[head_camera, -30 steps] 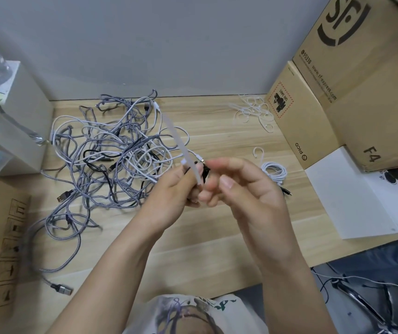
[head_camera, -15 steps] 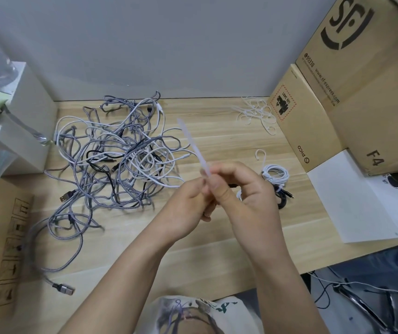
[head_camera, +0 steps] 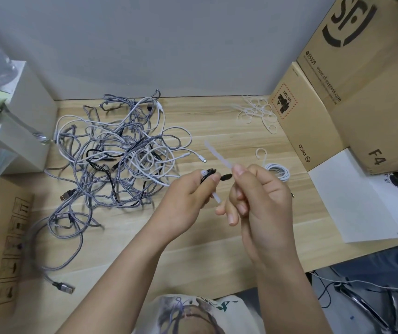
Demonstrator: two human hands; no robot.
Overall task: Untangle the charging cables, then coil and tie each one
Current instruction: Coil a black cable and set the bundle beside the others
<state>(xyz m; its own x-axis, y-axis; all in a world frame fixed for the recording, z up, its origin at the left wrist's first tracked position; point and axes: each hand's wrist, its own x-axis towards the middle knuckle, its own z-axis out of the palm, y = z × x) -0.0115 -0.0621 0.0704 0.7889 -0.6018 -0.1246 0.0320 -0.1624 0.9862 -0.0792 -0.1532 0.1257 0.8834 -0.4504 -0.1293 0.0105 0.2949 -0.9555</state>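
A tangle of grey braided, white and black charging cables lies on the wooden desk at the left. My left hand grips a small coiled black cable above the desk; its plug sticks out to the right. My right hand pinches a white cable tie that runs up and left from its fingers and passes by the coil. A coiled, tied white cable lies behind my right hand.
Loose white ties lie at the back right beside stacked cardboard boxes. A white sheet covers the right desk. A grey box and a flat cardboard box stand at the left.
My hands have drawn apart a little. The black coil now shows in my left hand, and the white tie has swung lower and to the right in my right hand.
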